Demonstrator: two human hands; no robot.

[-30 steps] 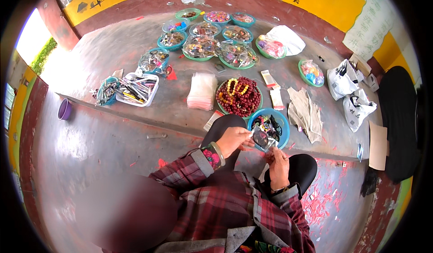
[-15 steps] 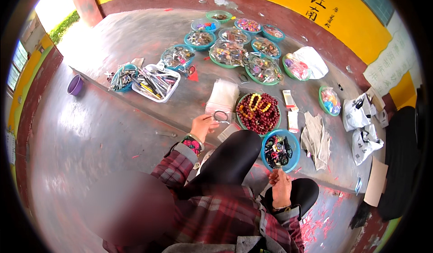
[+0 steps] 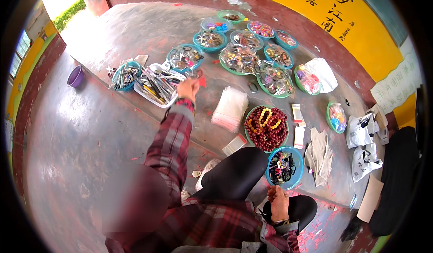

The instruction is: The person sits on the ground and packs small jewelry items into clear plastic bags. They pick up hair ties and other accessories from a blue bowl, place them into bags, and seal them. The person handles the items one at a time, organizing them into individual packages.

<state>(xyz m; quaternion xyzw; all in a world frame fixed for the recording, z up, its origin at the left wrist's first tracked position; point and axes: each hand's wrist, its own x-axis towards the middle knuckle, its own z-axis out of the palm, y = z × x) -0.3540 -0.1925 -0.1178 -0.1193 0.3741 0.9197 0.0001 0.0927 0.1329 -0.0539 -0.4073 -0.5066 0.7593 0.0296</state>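
My left hand (image 3: 187,89) is stretched forward, its fingers closed, over the right end of a white tray (image 3: 155,100) full of pens. Just past the fingertips are dark loops (image 3: 196,74), possibly scissor handles, beside a red scrap; whether the hand grips them I cannot make out. A blue basin (image 3: 186,58) of bagged items stands beyond. My right hand (image 3: 278,202) rests by my knee with fingers curled, just below a blue basin (image 3: 297,174) of black bands and small coloured pieces. What it holds, if anything, is hidden. A stack of clear plastic bags (image 3: 230,109) lies between my hands.
A green-rimmed basin of dark red and yellow beads (image 3: 267,129) stands ahead. Several basins of bagged trinkets (image 3: 239,59) cluster farther off. A beige cloth (image 3: 319,156) and white plastic bags (image 3: 365,163) lie at right, a purple bucket (image 3: 76,77) at far left.
My left hand has moved forward and left, away from the plastic bags to the pen tray. The dark ring seen at its fingers over the bags is gone from there. My right hand stays by the knee.
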